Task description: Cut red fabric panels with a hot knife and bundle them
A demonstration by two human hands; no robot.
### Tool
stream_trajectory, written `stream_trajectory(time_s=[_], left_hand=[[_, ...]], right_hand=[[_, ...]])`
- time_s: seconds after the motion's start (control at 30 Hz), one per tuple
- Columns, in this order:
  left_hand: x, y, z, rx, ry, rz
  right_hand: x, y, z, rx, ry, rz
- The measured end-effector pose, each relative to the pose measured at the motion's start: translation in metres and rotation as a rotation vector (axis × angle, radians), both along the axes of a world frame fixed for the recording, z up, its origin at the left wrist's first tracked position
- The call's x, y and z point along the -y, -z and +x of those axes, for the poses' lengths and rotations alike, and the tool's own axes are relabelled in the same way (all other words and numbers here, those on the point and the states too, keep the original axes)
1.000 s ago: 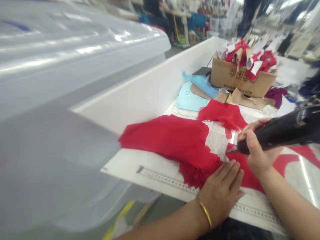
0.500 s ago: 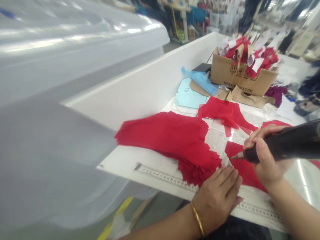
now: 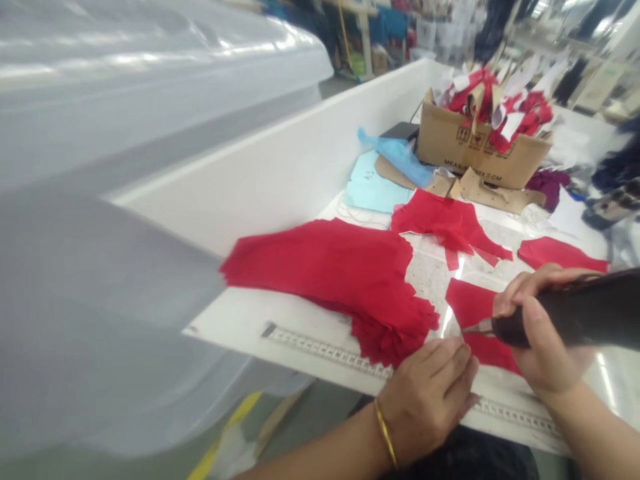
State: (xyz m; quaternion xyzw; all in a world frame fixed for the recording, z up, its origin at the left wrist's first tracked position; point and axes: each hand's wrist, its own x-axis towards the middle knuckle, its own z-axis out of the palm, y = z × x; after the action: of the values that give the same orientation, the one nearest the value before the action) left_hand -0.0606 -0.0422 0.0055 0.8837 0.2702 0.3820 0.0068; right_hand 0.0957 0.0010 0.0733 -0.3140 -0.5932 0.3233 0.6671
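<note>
White table (image 3: 225,310) under our red panel (image 3: 473,301). Above the panel, our right hand (image 3: 547,343) wraps the black tool (image 3: 595,308), likely steadying its tip (image 3: 481,326); by the panel's near-left edge, our left hand (image 3: 431,393) lies flat, perhaps for bracing.

Slim gold-coloured bangle (image 3: 384,432), sleeveless forearms (image 3: 333,448)

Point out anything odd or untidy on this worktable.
The cardboard box at the back looks overfilled: red and white scraps stick up above its rim, some hanging over its front.
</note>
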Motion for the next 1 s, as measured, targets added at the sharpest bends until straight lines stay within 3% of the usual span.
stream_trajectory(time_s=[0.27,0.57,1.0], left_hand=[[-0.001,-0.005,0.0,-0.006,0.026,-0.004],[-0.012,-0.004,0.016,-0.089,-0.01,0.038],[-0.017,0.008,0.022,-0.166,-0.042,0.032]], right_hand=[[-0.002,-0.005,0.006,-0.02,0.021,0.014],[-0.053,0.002,0.021,-0.062,0.301,0.146],[-0.056,0.007,0.019,-0.044,0.272,0.142]])
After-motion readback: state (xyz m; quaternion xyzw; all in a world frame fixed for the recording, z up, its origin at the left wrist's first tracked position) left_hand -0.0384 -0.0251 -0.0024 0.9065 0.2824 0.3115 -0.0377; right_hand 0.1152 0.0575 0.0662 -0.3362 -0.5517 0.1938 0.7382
